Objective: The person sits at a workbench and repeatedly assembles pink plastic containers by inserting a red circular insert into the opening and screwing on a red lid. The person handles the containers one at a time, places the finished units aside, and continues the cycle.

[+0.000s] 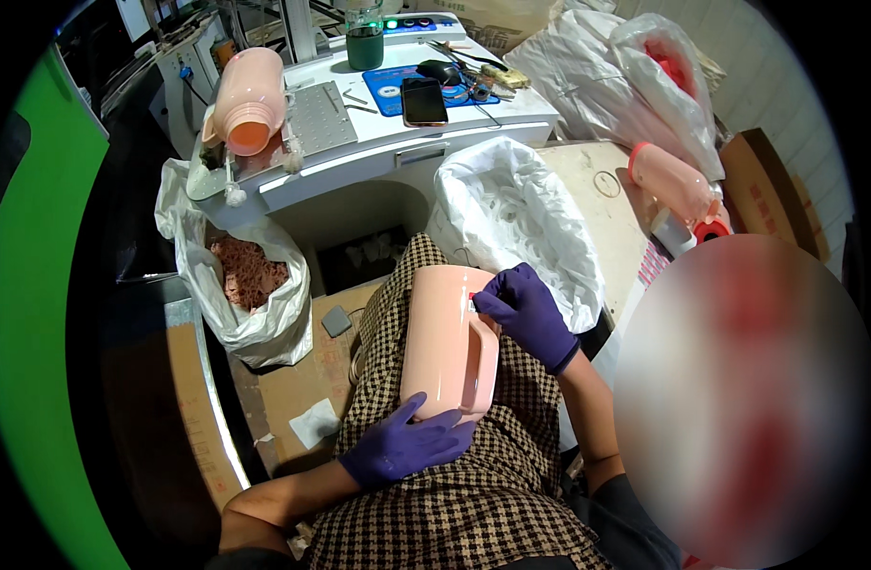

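Remotely, I log the glossy pink cylindrical jug with its loop handle (440,332) as lying on the brown-and-tan checked cloth (511,456) over the lap, handle to the right. Its near end is partly covered by the purple-gloved left hand (407,445), fingers extended and thumb parted, laid against the wall rather than clenched. The purple-gloved right hand (527,318) curls its fingers at a small red-and-white label (472,302) near the jug's far end; I cannot tell whether the fingertips pinch it. A blurred oval patch (744,404) conceals whatever lies at far right.

Materials: jug wall smooth, highlights bright. By the white worktop's (511,116) front-left corner, a pink wide-mouthed vessel (253,85) lies mouth toward the front edge. Below that edge's right part, a crinkled white plastic bag (473,185) holds translucent pieces (540,237), individually indistinct; below the left corner, another crinkled white bag (278,328) holds brown shreds (250,271).
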Action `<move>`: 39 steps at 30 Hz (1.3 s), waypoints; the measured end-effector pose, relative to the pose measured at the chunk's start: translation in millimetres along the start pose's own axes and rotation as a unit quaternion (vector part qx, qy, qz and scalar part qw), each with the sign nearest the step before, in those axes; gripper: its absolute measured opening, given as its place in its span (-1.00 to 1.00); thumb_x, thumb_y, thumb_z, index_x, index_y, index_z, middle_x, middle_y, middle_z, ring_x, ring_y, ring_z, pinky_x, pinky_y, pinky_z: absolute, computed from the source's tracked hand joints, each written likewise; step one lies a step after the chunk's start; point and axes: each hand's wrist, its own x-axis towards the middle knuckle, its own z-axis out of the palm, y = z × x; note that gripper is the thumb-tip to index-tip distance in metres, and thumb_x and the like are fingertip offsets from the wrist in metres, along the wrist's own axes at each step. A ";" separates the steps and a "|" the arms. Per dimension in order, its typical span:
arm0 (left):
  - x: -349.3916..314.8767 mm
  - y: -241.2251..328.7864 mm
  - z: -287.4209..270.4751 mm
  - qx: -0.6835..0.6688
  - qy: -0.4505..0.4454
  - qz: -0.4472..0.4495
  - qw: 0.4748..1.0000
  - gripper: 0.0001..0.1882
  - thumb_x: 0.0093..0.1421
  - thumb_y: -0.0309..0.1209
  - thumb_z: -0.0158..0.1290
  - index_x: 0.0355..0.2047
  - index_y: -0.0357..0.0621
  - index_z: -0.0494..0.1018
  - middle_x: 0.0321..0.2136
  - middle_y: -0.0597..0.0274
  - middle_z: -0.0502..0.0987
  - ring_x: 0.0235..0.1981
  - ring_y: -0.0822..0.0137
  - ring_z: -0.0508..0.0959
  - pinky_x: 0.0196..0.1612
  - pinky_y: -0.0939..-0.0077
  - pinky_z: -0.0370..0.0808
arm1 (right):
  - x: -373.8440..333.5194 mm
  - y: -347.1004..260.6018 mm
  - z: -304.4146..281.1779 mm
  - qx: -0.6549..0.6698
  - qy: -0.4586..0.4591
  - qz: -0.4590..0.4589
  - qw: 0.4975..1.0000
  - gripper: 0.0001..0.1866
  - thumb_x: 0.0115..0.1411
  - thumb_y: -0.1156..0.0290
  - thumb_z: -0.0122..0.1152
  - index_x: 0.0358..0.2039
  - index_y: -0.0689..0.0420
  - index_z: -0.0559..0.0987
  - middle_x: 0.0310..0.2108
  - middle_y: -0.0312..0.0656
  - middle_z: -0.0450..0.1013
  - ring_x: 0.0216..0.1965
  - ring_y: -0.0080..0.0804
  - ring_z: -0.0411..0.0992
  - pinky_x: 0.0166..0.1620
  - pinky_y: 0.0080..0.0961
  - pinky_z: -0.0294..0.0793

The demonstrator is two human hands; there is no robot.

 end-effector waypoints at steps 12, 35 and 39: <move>-100.2 -4.2 18.5 0.557 0.207 0.771 0.231 -0.61 -0.03 -0.29 0.28 -0.25 -0.29 0.50 -0.30 0.00 0.54 -0.14 0.07 0.55 -0.11 0.30 0.47 | 84.8 -25.8 20.4 -0.035 0.169 -0.247 0.953 -0.47 0.06 0.52 0.39 0.07 0.12 0.46 -0.35 -0.20 0.37 -0.42 -0.41 0.35 -0.32 -0.46 0.43; -152.9 147.6 131.3 0.418 0.158 0.887 -0.115 -0.30 -0.04 -0.58 0.37 0.12 -0.14 0.33 0.27 0.00 0.26 0.25 0.06 0.32 0.31 0.19 0.26 | -84.7 -11.1 -14.8 0.050 0.149 -0.355 0.922 -0.68 -0.17 0.18 0.55 -0.47 0.04 0.62 -0.35 -0.02 0.54 -0.28 0.03 0.54 -0.17 -0.18 0.50; -117.5 225.1 208.9 0.428 0.177 0.875 -0.137 -0.32 -0.12 -0.53 0.43 0.05 -0.13 0.42 0.27 -0.06 0.25 0.29 -0.05 0.29 0.32 0.16 0.27 | -156.9 50.3 -27.5 0.111 0.319 -0.179 0.924 -0.71 -0.09 0.22 0.52 -0.41 0.11 0.68 -0.32 -0.08 0.60 -0.30 -0.13 0.58 -0.19 -0.30 0.51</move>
